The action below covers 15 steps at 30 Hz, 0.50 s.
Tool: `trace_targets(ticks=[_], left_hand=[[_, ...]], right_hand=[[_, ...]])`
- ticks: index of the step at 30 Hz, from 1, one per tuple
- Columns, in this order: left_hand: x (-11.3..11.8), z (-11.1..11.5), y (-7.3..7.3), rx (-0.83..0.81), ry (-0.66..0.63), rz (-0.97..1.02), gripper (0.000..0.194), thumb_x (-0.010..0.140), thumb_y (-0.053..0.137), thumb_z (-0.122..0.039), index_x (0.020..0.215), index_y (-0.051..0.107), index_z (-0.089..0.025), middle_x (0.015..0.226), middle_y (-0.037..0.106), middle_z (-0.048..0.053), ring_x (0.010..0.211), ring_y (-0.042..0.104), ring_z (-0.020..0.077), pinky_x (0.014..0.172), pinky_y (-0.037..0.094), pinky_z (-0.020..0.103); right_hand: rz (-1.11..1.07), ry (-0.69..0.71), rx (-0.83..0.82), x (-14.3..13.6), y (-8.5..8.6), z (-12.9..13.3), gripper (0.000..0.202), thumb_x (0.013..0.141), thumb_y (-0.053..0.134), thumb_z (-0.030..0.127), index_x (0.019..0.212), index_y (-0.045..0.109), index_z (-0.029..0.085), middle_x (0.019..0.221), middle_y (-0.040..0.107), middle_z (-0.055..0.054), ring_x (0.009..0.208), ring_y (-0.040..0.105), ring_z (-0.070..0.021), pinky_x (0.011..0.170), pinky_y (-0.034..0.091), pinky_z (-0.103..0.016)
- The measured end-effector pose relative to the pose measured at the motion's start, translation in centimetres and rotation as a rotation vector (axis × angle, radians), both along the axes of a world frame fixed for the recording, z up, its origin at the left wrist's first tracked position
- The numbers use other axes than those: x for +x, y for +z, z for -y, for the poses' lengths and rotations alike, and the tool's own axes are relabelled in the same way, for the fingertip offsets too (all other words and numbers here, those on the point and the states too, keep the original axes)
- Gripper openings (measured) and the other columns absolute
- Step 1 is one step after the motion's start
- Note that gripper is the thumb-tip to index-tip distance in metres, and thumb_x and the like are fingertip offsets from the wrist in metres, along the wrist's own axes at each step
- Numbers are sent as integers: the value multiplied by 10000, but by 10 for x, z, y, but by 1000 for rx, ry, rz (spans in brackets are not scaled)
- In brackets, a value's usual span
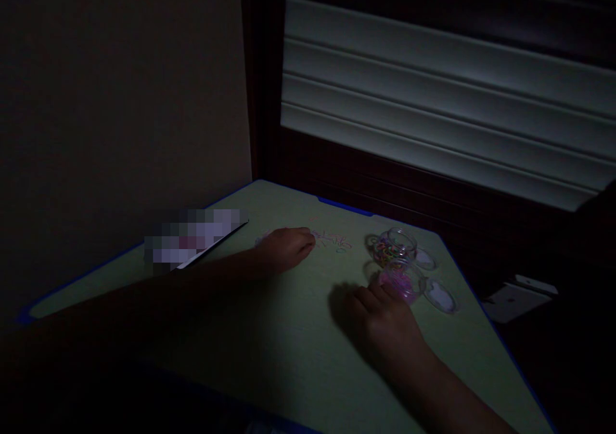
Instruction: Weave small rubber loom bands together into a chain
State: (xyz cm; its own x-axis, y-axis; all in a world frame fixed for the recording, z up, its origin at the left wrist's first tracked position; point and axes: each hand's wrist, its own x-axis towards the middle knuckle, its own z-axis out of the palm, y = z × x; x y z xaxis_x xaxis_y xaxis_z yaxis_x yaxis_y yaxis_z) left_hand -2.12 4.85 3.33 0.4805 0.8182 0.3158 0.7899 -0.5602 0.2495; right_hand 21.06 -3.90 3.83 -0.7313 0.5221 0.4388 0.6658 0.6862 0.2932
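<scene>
My left hand (286,249) rests low over the table with its fingers curled together; what they hold, if anything, is hidden. Beside its fingertips lie loose thin pink and reddish bands (332,238), and one small greenish ring (341,251) is apart from them. My right hand (385,321) is closed at the near side of a clear jar of pink bands (402,282), its fingertips partly hidden against it. Just behind stands a second clear jar with many-coloured bands (394,248).
Two round clear lids, the near lid (440,295) and the far lid (425,259), lie right of the jars. A pixelated screen or tablet (197,238) is at the table's left. The pale table (289,331) has a blue edge. White boxes (520,299) are beyond its right side.
</scene>
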Motion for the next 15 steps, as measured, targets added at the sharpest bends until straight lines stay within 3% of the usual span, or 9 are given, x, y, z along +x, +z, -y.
trace_targets(ticks=[2, 5, 15], left_hand=[[-8, -3, 4, 43, 72, -176, 272, 872, 361, -246, 840, 610, -140, 862, 571, 73, 735, 531, 170, 654, 380, 276], [-14, -5, 6, 78, 117, -278, 303, 896, 320, -238, 872, 604, -137, 887, 560, 78, 720, 538, 164, 644, 387, 275], [-1, -8, -4, 189, -13, -468, 231, 840, 403, -101, 997, 557, -172, 983, 530, 76, 773, 562, 166, 630, 413, 274]], right_hand=[[18, -15, -26, 3, 2, -2, 136, 822, 496, 110, 838, 620, 163, 721, 615, -45, 672, 519, -148, 664, 352, -287], [28, -39, -55, 5, 3, -3, 128, 820, 505, 117, 843, 621, 164, 717, 614, -40, 678, 525, -148, 678, 347, -288], [60, -80, -100, 3, -1, -5, 89, 778, 593, 131, 843, 626, 182, 756, 626, -12, 692, 532, -151, 658, 322, -285]])
